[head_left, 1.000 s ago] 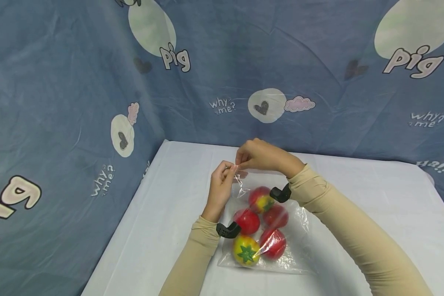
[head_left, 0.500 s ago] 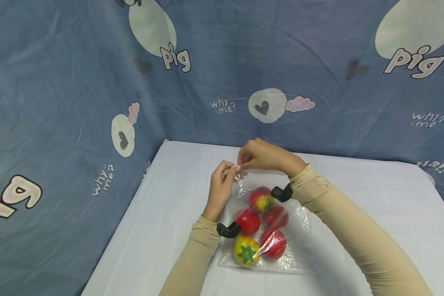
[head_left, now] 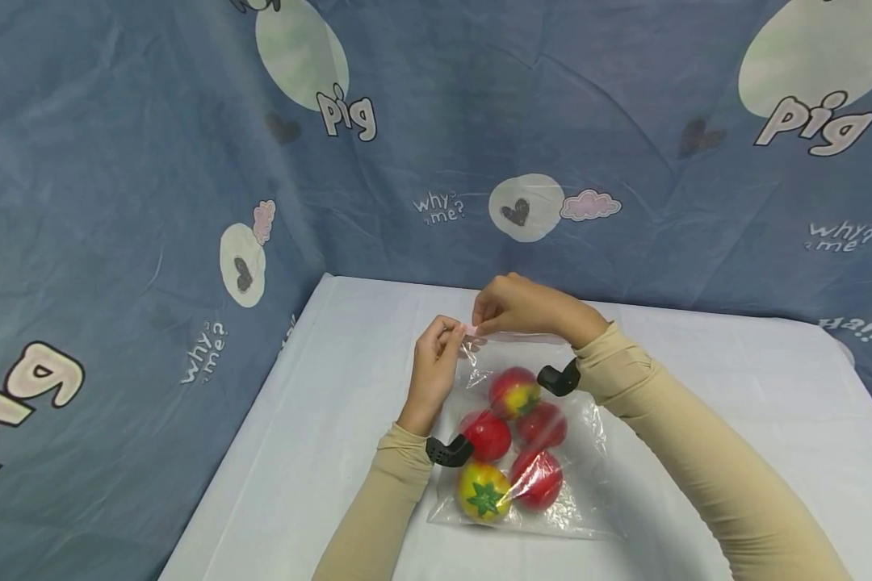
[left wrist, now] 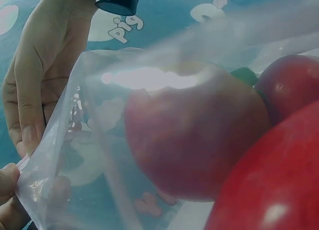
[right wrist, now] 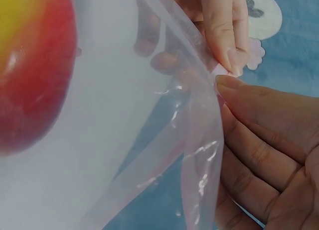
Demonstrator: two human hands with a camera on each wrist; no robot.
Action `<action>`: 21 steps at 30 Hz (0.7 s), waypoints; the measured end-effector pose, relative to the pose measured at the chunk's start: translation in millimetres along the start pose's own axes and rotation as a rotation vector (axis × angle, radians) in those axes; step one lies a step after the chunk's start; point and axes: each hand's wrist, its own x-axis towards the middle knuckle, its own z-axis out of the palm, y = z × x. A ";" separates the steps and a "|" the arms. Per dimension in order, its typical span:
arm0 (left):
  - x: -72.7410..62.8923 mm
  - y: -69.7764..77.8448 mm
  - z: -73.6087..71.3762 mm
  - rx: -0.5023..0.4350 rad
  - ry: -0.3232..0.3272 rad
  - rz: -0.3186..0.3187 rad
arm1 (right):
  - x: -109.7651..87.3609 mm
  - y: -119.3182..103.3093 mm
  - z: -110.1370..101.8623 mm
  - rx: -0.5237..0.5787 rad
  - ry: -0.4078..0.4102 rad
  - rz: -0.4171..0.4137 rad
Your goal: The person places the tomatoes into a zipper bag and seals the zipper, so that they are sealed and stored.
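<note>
A clear plastic zip bag lies on the table, its mouth at the far side with a faint pinkish seal strip. Inside sit several round red fruits and a yellow one with a green star-shaped top; they look like toys. My left hand pinches the bag's far left corner between thumb and forefinger. Close beside it, my right hand pinches the same edge just to the right. In the right wrist view the thumb of my right hand nearly meets the fingertips of my left hand.
The table is covered in white cloth. Blue printed curtains stand behind it and along its left side. Black wrist cameras hang under both wrists, over the bag.
My right hand has slid a little to the right along the bag's mouth, widening the gap between the two pinches. My left hand and the fruits stay where they were.
</note>
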 end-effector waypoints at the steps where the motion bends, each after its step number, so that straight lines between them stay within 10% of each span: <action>1: 0.1 0.2 0.0 -0.003 0.001 0.000 | -0.2 0.2 0.0 0.001 0.000 -0.002; 21: 1.7 -2.4 0.0 0.003 0.019 0.016 | -6.7 4.8 -3.5 0.003 -0.015 0.013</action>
